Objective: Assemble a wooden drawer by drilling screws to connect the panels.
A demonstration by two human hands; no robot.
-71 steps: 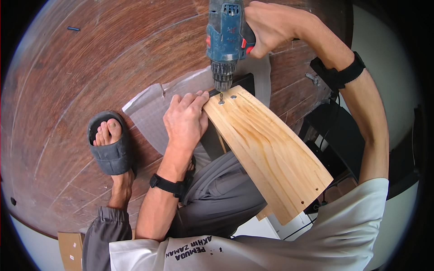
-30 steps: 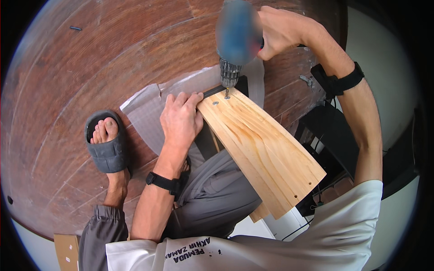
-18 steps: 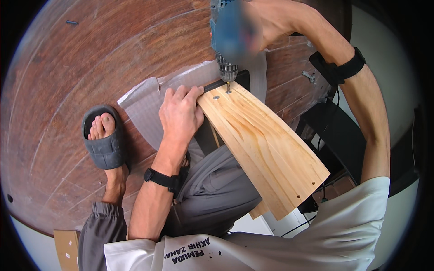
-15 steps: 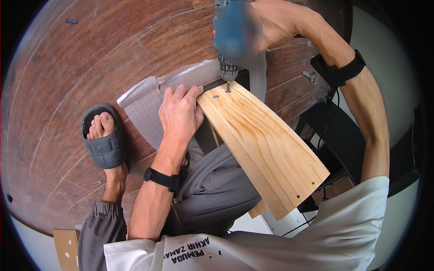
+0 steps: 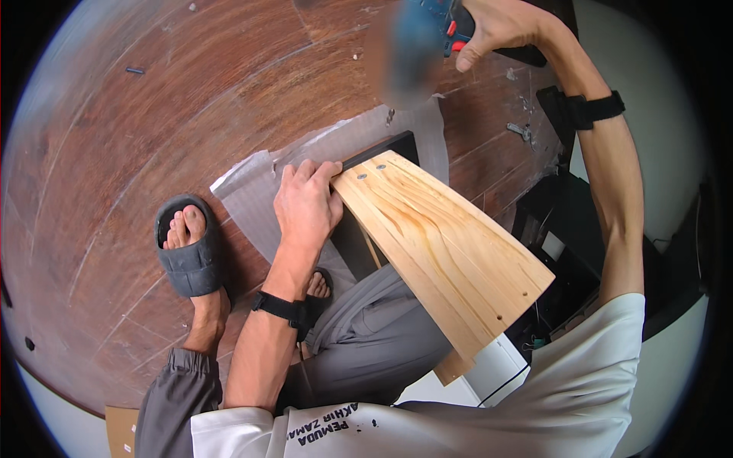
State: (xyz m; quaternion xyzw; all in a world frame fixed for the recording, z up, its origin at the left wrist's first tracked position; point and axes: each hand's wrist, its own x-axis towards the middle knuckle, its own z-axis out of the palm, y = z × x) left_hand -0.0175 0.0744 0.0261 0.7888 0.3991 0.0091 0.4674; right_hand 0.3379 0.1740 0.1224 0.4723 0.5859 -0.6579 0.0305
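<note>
A pale wooden board (image 5: pixel 450 244) slants across my lap, its far end lying against the edge of a black panel (image 5: pixel 400 145). Two screw heads (image 5: pixel 380 166) sit in the board's far end, and two dark holes (image 5: pixel 524 294) show at its near end. My left hand (image 5: pixel 307 202) is closed over the far left corner, fingers on the black edge. Up at the top, my right hand (image 5: pixel 504 27) grips a blue cordless drill (image 5: pixel 443 27). The drill is apart from the board, its front partly blurred, with the bit tip (image 5: pixel 390 116) showing below.
White foam sheeting (image 5: pixel 252 195) lies beneath the panel on the reddish-brown plank floor (image 5: pixel 191 114). My sandaled foot (image 5: pixel 187 244) stands to the left. Some small hardware (image 5: pixel 519 131) lies on the right, near black furniture (image 5: pixel 569 217). A cardboard piece (image 5: pixel 121 431) is at lower left.
The drill has come up off the screw in the board's far end, and my right hand has tilted it away. My left hand keeps its hold on the corner.
</note>
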